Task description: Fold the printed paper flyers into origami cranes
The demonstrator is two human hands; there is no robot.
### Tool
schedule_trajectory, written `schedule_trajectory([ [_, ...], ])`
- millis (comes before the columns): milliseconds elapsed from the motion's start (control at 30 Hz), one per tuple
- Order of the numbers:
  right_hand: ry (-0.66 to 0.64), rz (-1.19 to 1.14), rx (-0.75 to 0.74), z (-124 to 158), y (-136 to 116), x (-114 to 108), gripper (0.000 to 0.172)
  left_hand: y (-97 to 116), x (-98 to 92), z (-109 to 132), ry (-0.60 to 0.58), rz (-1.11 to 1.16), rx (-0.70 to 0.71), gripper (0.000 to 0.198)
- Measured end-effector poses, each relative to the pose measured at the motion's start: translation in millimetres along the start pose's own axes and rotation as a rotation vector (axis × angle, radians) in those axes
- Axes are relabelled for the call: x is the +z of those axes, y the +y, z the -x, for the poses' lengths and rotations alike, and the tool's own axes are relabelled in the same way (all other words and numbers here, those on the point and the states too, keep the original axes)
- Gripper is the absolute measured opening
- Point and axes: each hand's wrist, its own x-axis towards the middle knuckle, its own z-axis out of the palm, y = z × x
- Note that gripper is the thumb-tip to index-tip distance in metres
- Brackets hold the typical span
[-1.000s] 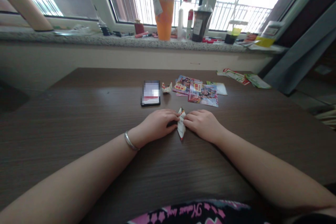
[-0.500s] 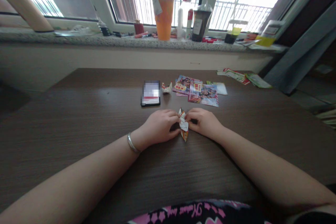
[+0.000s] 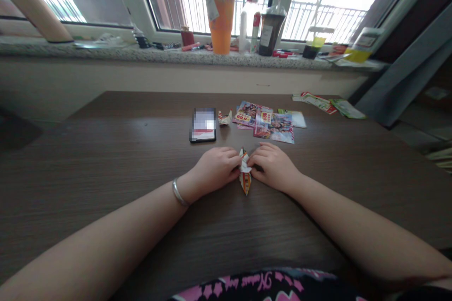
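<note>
A small folded paper piece [image 3: 244,175], printed in red, white and orange, lies on the dark wooden table [image 3: 106,150] between my hands. My left hand [image 3: 214,169], with a silver bangle on its wrist, pinches the paper's left side with closed fingers. From the right, my right hand [image 3: 272,165] grips the same piece, fingers curled onto it. The lower tip of the paper points toward me.
Beyond my hands lie a phone [image 3: 203,125], a small folded paper [image 3: 224,117] and printed flyers [image 3: 270,122]. More leaflets [image 3: 326,103] sit at the far right. The windowsill holds an orange cup [image 3: 221,14], bottles and a dark drink cup [image 3: 270,28].
The folded paper has been reworked between my fingers: its white face turned and an orange tip now shows at the bottom. Both hands stayed in nearly the same place.
</note>
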Motion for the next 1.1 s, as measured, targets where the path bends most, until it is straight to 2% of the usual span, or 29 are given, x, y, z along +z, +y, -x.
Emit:
schedule_trajectory([
  [133, 0.020, 0.093, -0.080, -1.9, 0.4, 0.0, 0.007, 0.0, 2.6, 1.6, 0.019, -0.058, 0.033, 0.017],
  [400, -0.002, 0.152, -0.077, -5.8, -3.3, 0.6, 0.009, 2.1, 1.7, -0.2, 0.046, -0.133, 0.026, 0.018],
  [667, -0.028, -0.111, 0.077, -5.2, 0.4, 5.8, 0.006, -5.6, 12.8, -1.1, 0.148, 0.152, -0.044, 0.004],
  [867, -0.001, -0.299, 0.129, -2.8, 8.1, 10.2, 0.006, -6.7, 14.7, 1.5, 0.096, 0.213, -0.092, 0.007],
  [1000, 0.012, -0.317, 0.141, -2.5, 8.4, 9.8, 0.006, -4.4, 12.2, 0.8, 0.061, 0.220, -0.117, 0.011],
  [1100, 0.007, -0.304, 0.146, -3.2, 7.7, 8.8, 0.014, -3.0, 11.1, -1.4, 0.055, 0.233, -0.160, 0.014],
])
